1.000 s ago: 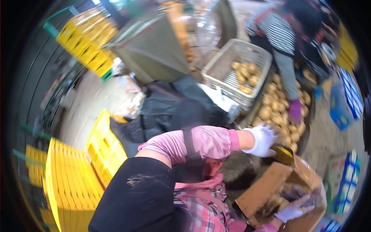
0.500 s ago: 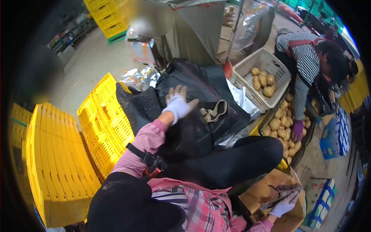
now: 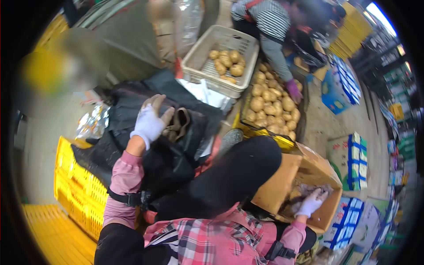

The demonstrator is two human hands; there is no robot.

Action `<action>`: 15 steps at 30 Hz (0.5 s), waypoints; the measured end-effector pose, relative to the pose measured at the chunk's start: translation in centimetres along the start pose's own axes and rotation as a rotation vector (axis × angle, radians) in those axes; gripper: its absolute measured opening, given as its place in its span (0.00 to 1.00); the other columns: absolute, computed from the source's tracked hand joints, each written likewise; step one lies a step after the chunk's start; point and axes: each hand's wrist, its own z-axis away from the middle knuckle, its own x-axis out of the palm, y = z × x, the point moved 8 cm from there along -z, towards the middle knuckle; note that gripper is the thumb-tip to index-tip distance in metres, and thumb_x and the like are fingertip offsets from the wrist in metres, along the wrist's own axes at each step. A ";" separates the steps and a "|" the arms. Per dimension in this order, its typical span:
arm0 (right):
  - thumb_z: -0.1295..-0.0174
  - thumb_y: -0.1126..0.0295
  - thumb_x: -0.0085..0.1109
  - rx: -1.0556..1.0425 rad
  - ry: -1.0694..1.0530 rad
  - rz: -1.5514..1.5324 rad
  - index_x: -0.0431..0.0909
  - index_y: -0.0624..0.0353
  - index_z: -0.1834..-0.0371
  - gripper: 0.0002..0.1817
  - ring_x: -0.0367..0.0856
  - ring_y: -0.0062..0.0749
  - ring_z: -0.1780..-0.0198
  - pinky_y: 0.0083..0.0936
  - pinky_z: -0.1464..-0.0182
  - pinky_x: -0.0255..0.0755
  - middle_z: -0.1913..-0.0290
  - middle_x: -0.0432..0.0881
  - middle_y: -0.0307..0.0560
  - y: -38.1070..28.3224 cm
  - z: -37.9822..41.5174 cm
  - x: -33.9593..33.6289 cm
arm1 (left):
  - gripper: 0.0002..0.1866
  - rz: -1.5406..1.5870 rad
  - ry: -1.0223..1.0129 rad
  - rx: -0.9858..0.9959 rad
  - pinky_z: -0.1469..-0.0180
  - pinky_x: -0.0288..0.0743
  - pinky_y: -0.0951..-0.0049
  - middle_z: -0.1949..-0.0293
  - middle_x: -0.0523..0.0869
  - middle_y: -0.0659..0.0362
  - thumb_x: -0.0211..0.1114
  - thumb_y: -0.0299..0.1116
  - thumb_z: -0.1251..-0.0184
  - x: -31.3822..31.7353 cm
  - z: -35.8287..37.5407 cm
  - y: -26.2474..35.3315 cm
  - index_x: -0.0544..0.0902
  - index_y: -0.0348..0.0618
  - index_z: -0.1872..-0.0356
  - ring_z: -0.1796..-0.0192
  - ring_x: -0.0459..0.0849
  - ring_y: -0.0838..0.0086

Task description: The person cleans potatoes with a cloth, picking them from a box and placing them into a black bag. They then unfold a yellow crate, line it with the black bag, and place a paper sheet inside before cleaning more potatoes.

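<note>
My left hand [image 3: 150,121], in a white glove, hangs over a black sheet [image 3: 137,163] with its fingers apart and nothing in them. Close to its thumb, a brownish cloth loop [image 3: 179,126] lies on the sheet. On the other side, my white-gloved right hand [image 3: 312,203] reaches into an open cardboard box [image 3: 276,183]. Its fingers are closed on a crumpled greyish sheet [image 3: 304,190] whose material I cannot make out. The lower part of that sheet is hidden inside the box.
A co-worker's purple-gloved hand [image 3: 293,90] touches potatoes [image 3: 274,104] heaped in a dark container. Behind it stands a pale crate [image 3: 212,84] holding several potatoes. Yellow crates [image 3: 81,187] are at the left; printed boxes [image 3: 346,161] stand at the right.
The view has swung right, so more of the cardboard box shows. My right hand and the crumpled sheet are now down inside the box. My left hand stays spread above the black sheet.
</note>
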 end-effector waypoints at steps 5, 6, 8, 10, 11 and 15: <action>0.27 0.59 0.51 0.201 0.003 -0.066 0.51 0.79 0.26 0.38 0.52 0.45 0.21 0.30 0.22 0.44 0.23 0.55 0.66 9.7 -1.9 3.6 | 0.29 0.310 -0.369 -0.069 0.31 0.65 0.62 0.38 0.77 0.40 0.61 0.47 0.32 12.5 -5.8 0.9 0.76 0.32 0.39 0.34 0.74 0.49; 0.28 0.59 0.52 0.239 -0.082 -0.032 0.51 0.79 0.26 0.38 0.52 0.45 0.21 0.29 0.22 0.44 0.23 0.55 0.66 10.1 -1.5 4.4 | 0.30 0.246 -0.445 -0.158 0.31 0.65 0.62 0.37 0.76 0.40 0.60 0.47 0.32 13.6 -6.1 1.1 0.75 0.32 0.38 0.32 0.72 0.49; 0.29 0.58 0.54 0.312 -0.234 0.037 0.52 0.79 0.27 0.39 0.53 0.44 0.21 0.28 0.23 0.45 0.24 0.56 0.66 10.0 -0.6 5.3 | 0.29 0.143 -0.363 -0.065 0.31 0.65 0.61 0.38 0.77 0.40 0.61 0.46 0.32 14.1 -6.5 2.4 0.76 0.32 0.40 0.33 0.73 0.49; 0.31 0.57 0.58 0.233 -0.287 0.091 0.60 0.75 0.29 0.37 0.65 0.47 0.28 0.28 0.28 0.57 0.28 0.65 0.65 11.1 -0.1 7.1 | 0.28 0.148 -0.345 -0.064 0.31 0.66 0.60 0.39 0.78 0.39 0.61 0.45 0.33 14.9 -5.8 2.9 0.77 0.32 0.41 0.34 0.74 0.48; 0.31 0.58 0.59 0.265 -0.436 0.018 0.62 0.72 0.29 0.35 0.68 0.47 0.30 0.29 0.30 0.60 0.31 0.69 0.64 13.7 0.4 9.4 | 0.27 0.148 -0.328 -0.071 0.31 0.66 0.59 0.40 0.78 0.39 0.62 0.44 0.33 15.0 -5.6 2.9 0.77 0.32 0.41 0.34 0.74 0.48; 0.33 0.62 0.59 0.142 -0.819 0.010 0.72 0.66 0.36 0.26 0.77 0.47 0.39 0.33 0.36 0.68 0.42 0.81 0.60 15.5 2.3 13.7 | 0.25 0.138 -0.086 -0.027 0.31 0.65 0.57 0.39 0.78 0.40 0.65 0.42 0.35 12.9 -4.5 1.6 0.78 0.34 0.43 0.35 0.74 0.48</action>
